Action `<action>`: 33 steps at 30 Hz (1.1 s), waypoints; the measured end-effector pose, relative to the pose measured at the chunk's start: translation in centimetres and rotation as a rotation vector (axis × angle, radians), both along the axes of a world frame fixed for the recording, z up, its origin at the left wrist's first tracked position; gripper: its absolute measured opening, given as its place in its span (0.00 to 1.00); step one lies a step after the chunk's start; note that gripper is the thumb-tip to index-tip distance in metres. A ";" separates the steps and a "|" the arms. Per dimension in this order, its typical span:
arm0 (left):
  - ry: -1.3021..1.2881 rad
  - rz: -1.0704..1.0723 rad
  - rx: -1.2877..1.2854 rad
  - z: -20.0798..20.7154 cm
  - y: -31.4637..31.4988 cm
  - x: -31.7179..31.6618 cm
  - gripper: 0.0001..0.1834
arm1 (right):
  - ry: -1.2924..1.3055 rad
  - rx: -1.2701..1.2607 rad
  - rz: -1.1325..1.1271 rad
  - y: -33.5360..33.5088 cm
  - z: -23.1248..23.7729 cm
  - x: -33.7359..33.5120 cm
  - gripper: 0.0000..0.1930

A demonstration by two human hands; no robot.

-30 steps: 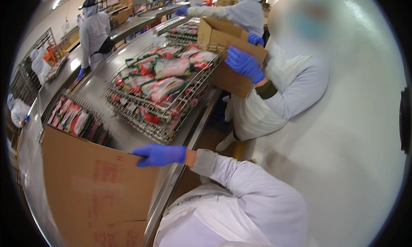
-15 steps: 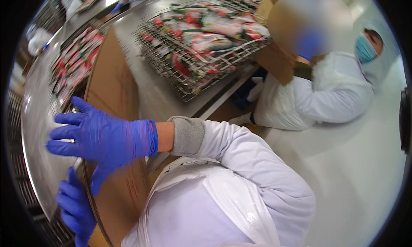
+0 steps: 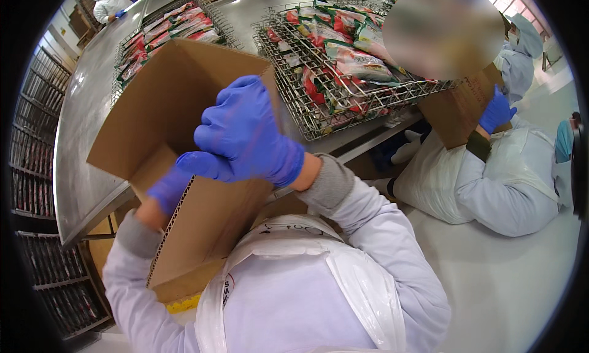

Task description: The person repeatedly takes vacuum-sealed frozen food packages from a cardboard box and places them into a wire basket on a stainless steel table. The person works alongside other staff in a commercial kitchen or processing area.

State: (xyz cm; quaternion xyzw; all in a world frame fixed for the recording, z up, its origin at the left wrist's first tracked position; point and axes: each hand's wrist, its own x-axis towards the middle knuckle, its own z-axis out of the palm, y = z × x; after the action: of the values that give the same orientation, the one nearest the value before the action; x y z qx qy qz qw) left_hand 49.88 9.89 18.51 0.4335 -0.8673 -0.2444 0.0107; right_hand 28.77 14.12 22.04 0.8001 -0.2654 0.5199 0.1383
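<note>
Our right grip (image 3: 245, 132), up and right of our left grip (image 3: 170, 189)
Its fingers (image 3: 211, 135) curl, thumb (image 3: 204, 165) stretched leftward, right forearm (image 3: 368, 212) to its lower right; the left grip, left forearm (image 3: 130, 264) below it, is blurred, partly hidden.

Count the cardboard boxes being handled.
2: one open box by the left hand and right hand; another box by the co-worker's hand at right. More may be hidden.

Right hand (image 3: 242, 132) gloved blue; carton (image 3: 221, 221) brown; pouches (image 3: 359, 61) red, white, green; cuff (image 3: 331, 184) grey.

Wide fisheye view from the wearer's head, downward, close above the carton (image 3: 205, 224).
</note>
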 end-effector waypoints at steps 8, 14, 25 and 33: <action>0.538 -0.311 -0.971 4.7 -5.9 -10.9 0.13 | -0.168 -0.055 0.000 -0.8 -1.9 -0.3 0.23; 0.331 -0.053 -0.156 -4.4 -3.6 2.5 0.11 | -0.179 0.074 0.044 -2.0 -1.9 0.7 0.20; -0.104 0.050 -0.237 0.0 -0.8 8.7 0.07 | 0.177 0.410 0.198 -4.7 -5.9 7.0 0.11; -0.888 -0.298 -0.099 -7.6 -9.5 2.7 0.13 | 0.738 0.761 0.195 2.0 -8.3 6.7 0.07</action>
State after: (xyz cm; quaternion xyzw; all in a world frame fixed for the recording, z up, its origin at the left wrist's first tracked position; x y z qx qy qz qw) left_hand 52.62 0.35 10.90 0.3660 -0.8512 0.0075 -0.3761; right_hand 35.51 16.14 13.78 0.9441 -0.2933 0.0816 -0.1265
